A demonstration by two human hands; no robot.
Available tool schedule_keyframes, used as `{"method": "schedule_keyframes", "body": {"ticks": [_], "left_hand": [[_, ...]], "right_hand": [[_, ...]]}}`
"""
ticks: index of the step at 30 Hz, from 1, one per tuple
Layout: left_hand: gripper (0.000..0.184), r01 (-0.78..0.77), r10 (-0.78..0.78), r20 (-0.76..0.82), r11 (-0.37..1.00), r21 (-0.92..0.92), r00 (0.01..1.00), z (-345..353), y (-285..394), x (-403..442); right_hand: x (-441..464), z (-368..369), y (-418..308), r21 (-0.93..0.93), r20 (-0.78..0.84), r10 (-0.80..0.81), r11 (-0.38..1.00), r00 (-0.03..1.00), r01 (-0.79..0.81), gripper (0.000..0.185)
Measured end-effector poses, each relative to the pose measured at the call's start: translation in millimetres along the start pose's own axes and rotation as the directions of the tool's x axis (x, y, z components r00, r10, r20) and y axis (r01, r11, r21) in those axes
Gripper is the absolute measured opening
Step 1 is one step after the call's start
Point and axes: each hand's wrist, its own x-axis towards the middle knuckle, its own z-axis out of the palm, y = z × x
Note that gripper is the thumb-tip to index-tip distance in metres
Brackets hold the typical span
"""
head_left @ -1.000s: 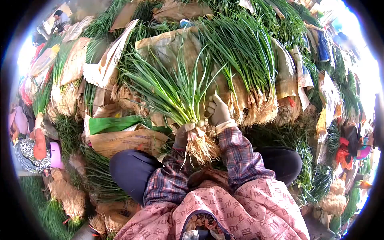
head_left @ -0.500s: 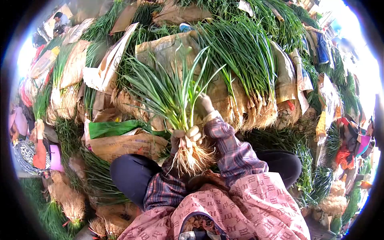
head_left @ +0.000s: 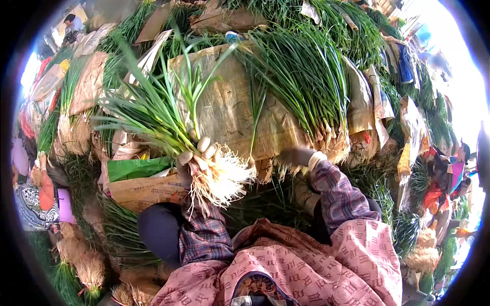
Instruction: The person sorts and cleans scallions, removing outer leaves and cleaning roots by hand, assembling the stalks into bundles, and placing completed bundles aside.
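My left hand (head_left: 190, 153) is closed round a bunch of green onions (head_left: 158, 112), its pale, stringy roots (head_left: 219, 176) hanging toward my lap. The long leaves fan out to the upper left, and pale coverings show on the fingertips. My right hand (head_left: 297, 155), smeared by motion, is over the near edge of a tan sack (head_left: 224, 107); its fingers cannot be made out. A thin green onion stalk (head_left: 258, 117) lies on the sack, left of that hand. To its upper right rests a larger pile of green onions (head_left: 311, 76), roots toward me.
Folded brown sacking (head_left: 140, 191) and a green sheet (head_left: 135, 169) lie left of my knees. More onion bundles (head_left: 84, 262) are at lower left. Another person's arm (head_left: 46, 188) shows at far left, and other people appear at upper left and far right.
The bunch in my left hand has moved left and tipped leftward. My right hand has dropped from beside its leaves to the sack's near edge, further right. A small group of stalks beside the pile has gone.
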Motion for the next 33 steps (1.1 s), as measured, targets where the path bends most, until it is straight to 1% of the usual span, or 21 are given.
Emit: {"method": "schedule_keyframes", "body": {"ticks": [1,3,5,7,9,11,13,14,17,18,19,21,22,25,26,27,29,30,31,32,33], "left_hand": [[0.027,0.005,-0.005,-0.012,1.000,0.008,1.000,-1,-3,4],[0.029,0.019,-0.017,-0.043,0.999,0.035,0.999,-7,-10,9],[0.030,0.043,-0.039,-0.073,0.998,0.055,0.997,-13,-20,10],[0.031,0.061,-0.056,-0.076,0.996,0.062,0.996,-21,-25,15],[0.032,0.074,-0.073,-0.034,0.996,0.053,0.997,-31,-24,19],[0.033,0.094,-0.093,-0.016,0.987,0.133,0.996,-48,-23,19],[0.024,0.191,-0.096,-0.221,0.864,0.466,0.971,-61,-26,4],[0.029,0.301,-0.113,-0.364,0.801,0.517,0.925,-48,-29,8],[0.030,0.374,-0.167,-0.434,0.811,0.450,0.885,-21,-42,7],[0.030,0.387,-0.237,-0.365,0.819,0.424,0.900,-13,-44,8],[0.030,0.402,-0.304,-0.286,0.824,0.400,0.908,8,-39,9],[0.030,0.357,-0.234,-0.325,0.846,0.396,0.916,6,-54,4],[0.030,0.333,-0.205,-0.341,0.863,0.380,0.918,23,-56,2],[0.030,0.307,-0.223,-0.270,0.893,0.328,0.937,1,-69,8],[0.031,0.296,-0.232,-0.224,0.902,0.314,0.947,-38,-81,7],[0.032,0.280,-0.237,-0.197,0.931,0.234,0.951,-17,-78,8],[0.033,0.283,-0.268,-0.137,0.953,0.111,0.954,-4,-77,10],[0.032,0.302,-0.294,-0.103,0.951,0.071,0.950,-14,-79,12],[0.032,0.346,-0.349,0.025,0.934,0.088,0.937,-39,-82,18],[0.030,0.211,-0.194,-0.175,0.974,0.083,0.965,8,-81,13],[0.030,0.262,-0.235,-0.156,0.949,0.178,0.959,-9,-84,11]], "right_hand": [[-9,1,-12,0.212,-0.133,-0.221,0.946,0.966,0.245,0.036],[-16,-51,-37,0.481,0.017,-0.008,0.876,1.000,-0.001,0.043],[-4,-108,-43,0.689,0.035,0.296,0.685,0.955,-0.237,0.047],[26,-120,-54,0.776,-0.245,0.694,0.559,0.677,-0.293,0.051],[58,-114,-56,0.818,-0.277,0.692,0.534,0.667,-0.213,0.055],[69,-103,-60,0.827,-0.414,0.713,0.554,0.566,-0.093,0.045],[78,-93,-60,0.915,-0.270,0.546,-0.110,0.793,0.388,0.028],[38,-119,-68,0.835,-0.197,0.409,-0.406,0.891,0.371,0.017],[31,-109,-62,0.756,-0.259,0.416,-0.474,0.872,0.451,0.021],[32,-108,-59,0.842,-0.226,0.441,-0.359,0.869,0.401,0.016],[41,-99,-60,0.884,-0.363,0.515,-0.072,0.776,0.461,0.016],[60,-78,-60,0.759,-0.647,0.513,0.507,0.564,0.410,0.015],[50,-82,-61,0.772,-0.617,0.532,0.551,0.579,0.317,0.023],[-21,-101,-37,0.787,-0.615,0.737,0.593,0.282,0.167,0.032],[-35,-102,-28,0.855,-0.417,0.855,0.484,0.308,-0.185,0.037],[-46,-99,-19,0.801,-0.206,0.946,0.309,0.248,-0.513,0.042],[-19,-48,8,0.814,-0.016,0.947,0.199,0.321,-0.546,0.047],[-29,-59,6,0.747,0.069,0.890,0.254,0.451,-0.614,0.052],[-32,-53,7,0.872,-0.017,0.841,0.277,0.541,-0.403,0.050],[-35,-60,-6,0.866,-0.161,0.875,0.347,0.456,-0.360,0.047],[-36,-67,-20,0.849,-0.298,0.884,0.418,0.360,-0.323,0.043]]}}
